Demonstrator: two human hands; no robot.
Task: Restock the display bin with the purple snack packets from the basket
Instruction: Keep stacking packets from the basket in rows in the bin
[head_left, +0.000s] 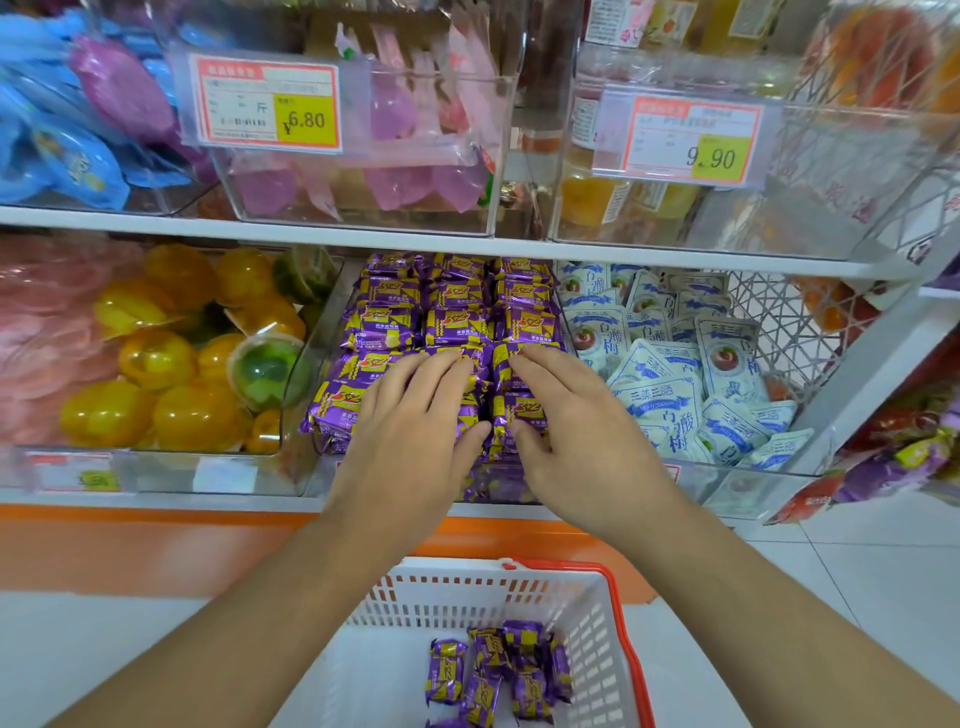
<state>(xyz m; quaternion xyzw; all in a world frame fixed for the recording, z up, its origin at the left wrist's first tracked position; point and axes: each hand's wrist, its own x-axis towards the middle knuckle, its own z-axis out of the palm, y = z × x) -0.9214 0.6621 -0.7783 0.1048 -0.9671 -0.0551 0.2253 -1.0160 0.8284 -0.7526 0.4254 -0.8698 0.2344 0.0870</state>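
The display bin (332, 322) looks nearly full, both hands, left hand (415, 415) and right hand (566, 415), pressing its purple packets (457, 312) with fingers relaxed and spread, while several remaining packets (493, 675) wait in the basket (618, 623).

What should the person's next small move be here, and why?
Probably lift one hand off the bin and reach down to the basket. Both the left hand and right hand lie flat, fingers straight, on the front rows of purple packets in the bin, holding nothing, while several loose packets remain in the basket.
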